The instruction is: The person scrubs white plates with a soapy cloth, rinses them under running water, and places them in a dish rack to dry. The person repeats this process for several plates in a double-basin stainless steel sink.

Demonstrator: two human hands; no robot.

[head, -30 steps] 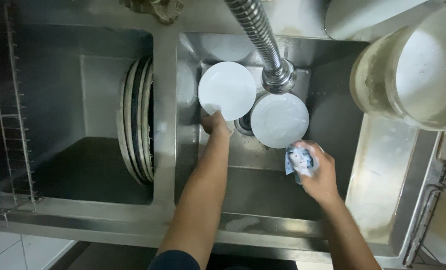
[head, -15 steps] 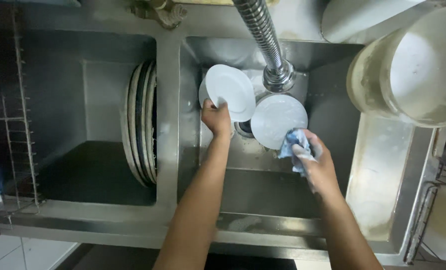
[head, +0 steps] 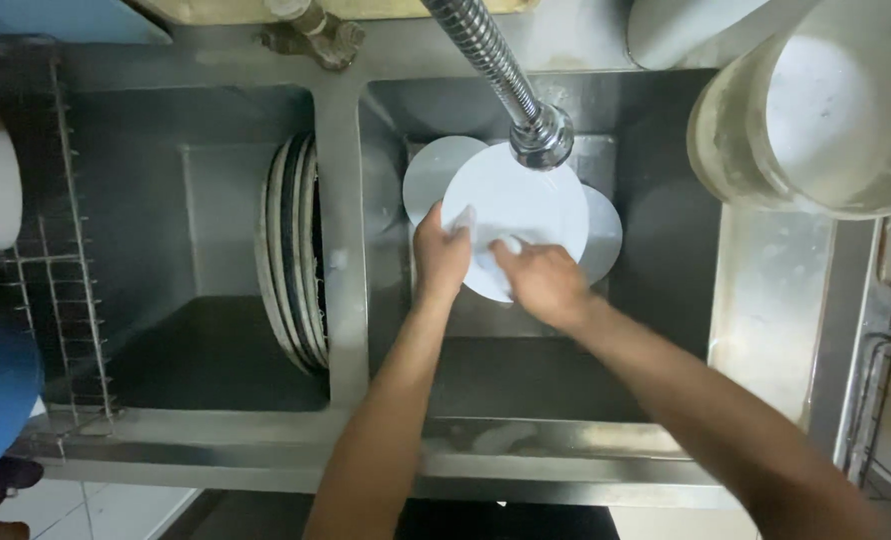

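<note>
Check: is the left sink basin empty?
No. A stack of plates stands on edge against the right wall of the left basin.

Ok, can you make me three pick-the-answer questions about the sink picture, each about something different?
1. Where do the stacked plates stand on edge?
A. left basin
B. right basin
C. on the floor

2. What colour is the plate being held?
A. black
B. white
C. red

3. What is the left hand doing?
A. hanging free
B. turning the tap
C. gripping the plate's rim

Answers: 1 A, they lean against the left basin's right wall. 2 B, it shows plain white under the faucet. 3 C, its fingers wrap the rim while the right hand rests on the plate.
</note>
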